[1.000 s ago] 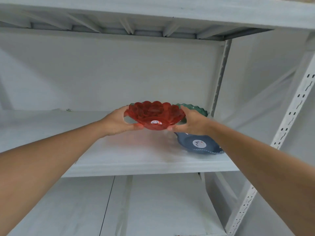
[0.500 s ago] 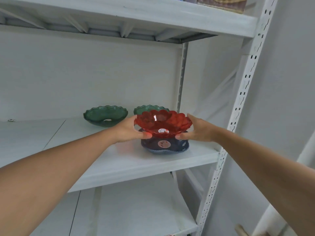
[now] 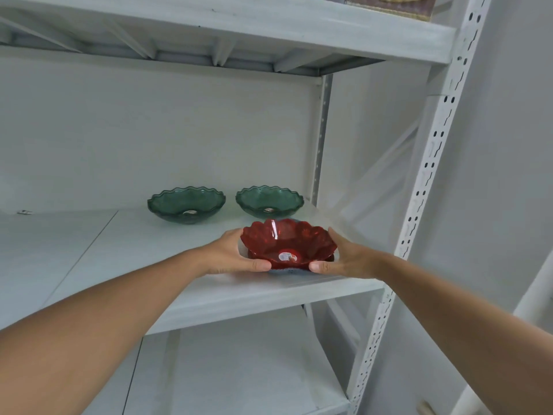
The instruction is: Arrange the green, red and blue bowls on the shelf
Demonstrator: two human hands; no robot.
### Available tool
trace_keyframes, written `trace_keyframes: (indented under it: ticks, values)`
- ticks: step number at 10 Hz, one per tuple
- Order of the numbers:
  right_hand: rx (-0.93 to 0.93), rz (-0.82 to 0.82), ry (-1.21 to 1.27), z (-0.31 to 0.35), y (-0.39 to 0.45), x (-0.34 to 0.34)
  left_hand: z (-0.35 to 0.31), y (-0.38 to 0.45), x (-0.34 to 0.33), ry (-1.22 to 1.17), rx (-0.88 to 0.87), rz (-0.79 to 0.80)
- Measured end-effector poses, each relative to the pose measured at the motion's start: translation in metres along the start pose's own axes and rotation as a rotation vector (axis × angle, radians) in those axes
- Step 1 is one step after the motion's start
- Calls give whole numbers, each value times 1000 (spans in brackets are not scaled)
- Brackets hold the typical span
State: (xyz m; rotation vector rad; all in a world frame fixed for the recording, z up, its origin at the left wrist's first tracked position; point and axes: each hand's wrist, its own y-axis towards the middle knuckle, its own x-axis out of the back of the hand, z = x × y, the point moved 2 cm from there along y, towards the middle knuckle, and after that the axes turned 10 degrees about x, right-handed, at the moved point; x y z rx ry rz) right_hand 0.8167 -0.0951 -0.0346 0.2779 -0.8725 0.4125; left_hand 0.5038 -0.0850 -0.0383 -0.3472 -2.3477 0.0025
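A red scalloped bowl (image 3: 288, 241) is held from both sides near the front right of the white shelf (image 3: 239, 292). My left hand (image 3: 232, 253) grips its left rim and my right hand (image 3: 344, 256) grips its right rim. The red bowl sits down into a blue bowl (image 3: 287, 271), of which only a thin front edge shows beneath it. Two green scalloped bowls stand side by side at the back of the shelf, one on the left (image 3: 186, 204) and one on the right (image 3: 269, 201).
A perforated white upright (image 3: 425, 181) frames the shelf on the right, with a diagonal brace behind it. Another shelf board (image 3: 227, 28) hangs close overhead and a lower shelf (image 3: 233, 369) lies below. The shelf's left part is bare board.
Both hands have lowered the red bowl down into the blue bowl, which is now almost hidden. The view has shifted, showing both green bowls at the back.
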Motion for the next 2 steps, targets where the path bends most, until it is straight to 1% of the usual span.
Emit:
trace_keyframes:
  ticks: [1, 2]
  values:
    - [-39, 23, -69, -5, -1, 1, 7, -1, 3, 67, 116, -24]
    - [-7, -30, -16, -8, 1, 6, 9, -1, 12, 14, 121, -76]
